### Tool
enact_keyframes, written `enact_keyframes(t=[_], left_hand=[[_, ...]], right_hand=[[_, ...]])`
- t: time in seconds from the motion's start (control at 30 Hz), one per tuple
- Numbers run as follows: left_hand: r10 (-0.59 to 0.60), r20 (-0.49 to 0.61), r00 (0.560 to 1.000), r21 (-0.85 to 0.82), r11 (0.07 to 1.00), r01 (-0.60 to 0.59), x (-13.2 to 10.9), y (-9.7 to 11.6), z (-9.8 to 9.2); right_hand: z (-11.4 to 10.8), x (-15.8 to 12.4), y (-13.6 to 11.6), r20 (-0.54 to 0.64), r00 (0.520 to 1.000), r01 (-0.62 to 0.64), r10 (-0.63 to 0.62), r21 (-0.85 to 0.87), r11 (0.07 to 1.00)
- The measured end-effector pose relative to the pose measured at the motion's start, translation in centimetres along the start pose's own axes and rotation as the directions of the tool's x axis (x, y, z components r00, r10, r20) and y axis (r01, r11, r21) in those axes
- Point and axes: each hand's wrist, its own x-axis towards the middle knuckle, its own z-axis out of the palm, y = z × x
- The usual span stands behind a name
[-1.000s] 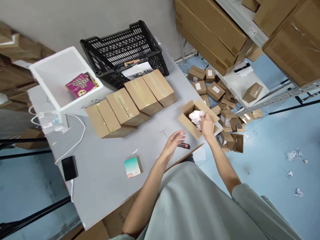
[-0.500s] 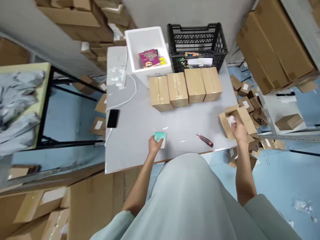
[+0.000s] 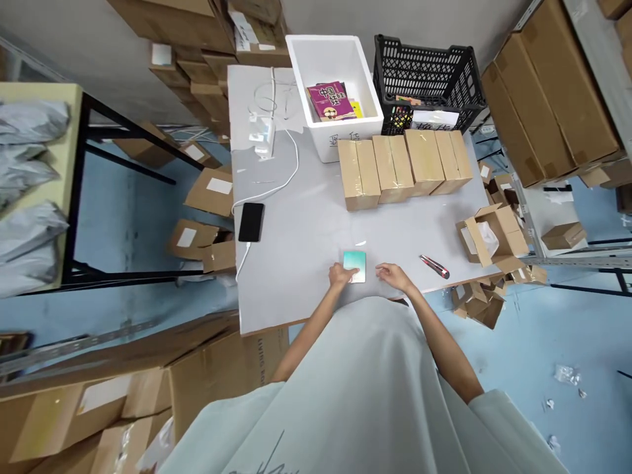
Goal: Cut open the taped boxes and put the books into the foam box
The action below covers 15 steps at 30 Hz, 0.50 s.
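Observation:
A small flat teal-and-white item (image 3: 354, 262) lies near the table's front edge; whether it is a booklet or a thin box I cannot make out. My left hand (image 3: 340, 274) grips its left side, thumb across the face. Just to the right, my right hand (image 3: 392, 274) hovers apart from it, fingers loosely bent and holding nothing. Farther right sits a red-and-black utility knife (image 3: 434, 266). Beyond that, an opened cardboard box (image 3: 504, 230) with white crumpled material (image 3: 488, 238) inside stands at the table's right edge.
Several taped cartons (image 3: 360, 174) form a row across the table (image 3: 296, 276). Behind them are a white foam bin (image 3: 350, 135) holding a purple packet and a black crate (image 3: 429, 62). A phone (image 3: 251, 222) on a cable and a power strip (image 3: 264, 138) are at left.
My right hand has left the opened box and come over beside the teal-and-white item, which my left hand still holds. The white material stays in the box. The view has shifted.

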Motion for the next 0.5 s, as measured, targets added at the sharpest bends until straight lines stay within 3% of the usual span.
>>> enact_keyframes(t=[0.1, 0.23, 0.4, 0.5], left_hand=[[0.055, 0.085, 0.995, -0.259, 0.966, -0.031, -1.1, 0.4, -0.6], [0.185, 0.184, 0.965, -0.544, 0.837, -0.057, -3.8, 1.1, -2.4], [0.402, 0.242, 0.883, -0.770, 0.634, -0.077, -8.0, 1.7, -6.6], [0.489, 0.226, 0.843, -0.804, 0.582, -0.122, -10.5, 2.2, -8.9]], right_hand=[[1.8, 0.2, -0.1, -0.023, 0.997, -0.072, 0.072, 0.020, 0.997], [1.8, -0.5, -0.9, -0.065, 0.995, -0.078, 0.080, 0.040, 0.996], [0.8, -2.0, -3.3, -0.053, 0.997, 0.068, -0.053, 0.344, 0.937], [0.0, -3.0, -5.3, -0.060, 0.986, 0.167, -0.155, 0.390, 0.906]])
